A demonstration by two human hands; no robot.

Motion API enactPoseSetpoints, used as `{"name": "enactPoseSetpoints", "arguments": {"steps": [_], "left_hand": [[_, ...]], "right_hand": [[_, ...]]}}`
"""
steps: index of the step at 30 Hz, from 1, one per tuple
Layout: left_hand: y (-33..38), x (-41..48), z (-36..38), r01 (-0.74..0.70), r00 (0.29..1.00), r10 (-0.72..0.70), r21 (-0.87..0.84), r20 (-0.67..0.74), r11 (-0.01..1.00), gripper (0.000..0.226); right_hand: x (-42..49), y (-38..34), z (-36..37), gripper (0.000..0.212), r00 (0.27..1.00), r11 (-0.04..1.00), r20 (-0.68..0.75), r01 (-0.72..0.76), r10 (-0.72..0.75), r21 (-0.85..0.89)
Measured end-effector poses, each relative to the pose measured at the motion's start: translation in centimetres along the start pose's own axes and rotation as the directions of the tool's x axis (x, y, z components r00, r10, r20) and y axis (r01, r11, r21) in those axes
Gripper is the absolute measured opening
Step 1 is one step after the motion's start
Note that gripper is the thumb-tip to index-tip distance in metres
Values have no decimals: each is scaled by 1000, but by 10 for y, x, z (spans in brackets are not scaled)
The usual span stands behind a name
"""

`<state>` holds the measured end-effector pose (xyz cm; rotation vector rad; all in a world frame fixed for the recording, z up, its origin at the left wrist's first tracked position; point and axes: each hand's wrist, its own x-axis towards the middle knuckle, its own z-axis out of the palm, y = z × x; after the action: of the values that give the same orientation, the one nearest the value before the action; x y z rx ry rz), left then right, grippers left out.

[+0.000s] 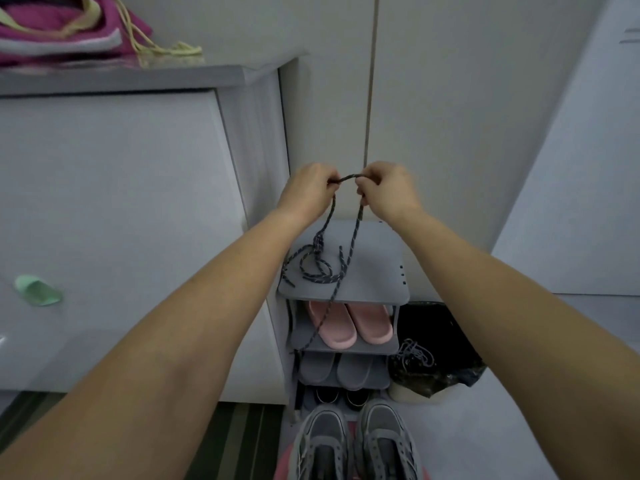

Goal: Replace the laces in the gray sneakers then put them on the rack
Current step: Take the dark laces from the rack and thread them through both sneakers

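A dark speckled lace [352, 242] hangs from both my hands above the grey shoe rack [381, 271]. My left hand [308, 190] and my right hand [384, 190] pinch it close together, with a short arc of lace between them. The lace's loose coils and a knot lie on the rack's top shelf, and one strand trails down past the shelf's front edge. Two grey sneakers [356, 445] without laces stand at the bottom of the view on something pink. A pale grey lace [415, 353] lies bunched on a dark bag to the right of the rack.
The rack's lower shelves hold pink slippers [349, 325], grey slippers [337, 370] and dark shoes [341, 396]. A white cabinet [121, 220] stands to the left with a pink bag [62, 26] on top. A black bag [436, 344] sits at the right. A green slipper [38, 289] lies far left.
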<state>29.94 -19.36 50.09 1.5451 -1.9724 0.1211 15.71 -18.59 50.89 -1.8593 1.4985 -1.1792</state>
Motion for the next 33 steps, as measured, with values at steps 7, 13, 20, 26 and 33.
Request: {"name": "enactPoseSetpoints", "arguments": {"steps": [7,13,20,26,33], "left_hand": [[-5,1,4,239,965,-252,-149,-74,959,21],[-6,7,4,317,926,-366,-331,-94,889,20],[-8,12,3,323,937,-349,-363,-6,874,17],[-5,-2,-11,319,932,-362,-422,-25,849,17],[26,-64,-36,323,940,-330,-543,89,775,11]], "right_hand": [[-8,7,-32,25,991,957,-132,10,29,290],[-28,30,-59,12,991,974,-130,11,18,224],[-46,47,-66,11,997,995,-77,-21,29,95],[-47,54,-68,11,983,986,-137,-109,126,129],[-71,60,-75,16,973,982,-135,-181,188,59]]}}
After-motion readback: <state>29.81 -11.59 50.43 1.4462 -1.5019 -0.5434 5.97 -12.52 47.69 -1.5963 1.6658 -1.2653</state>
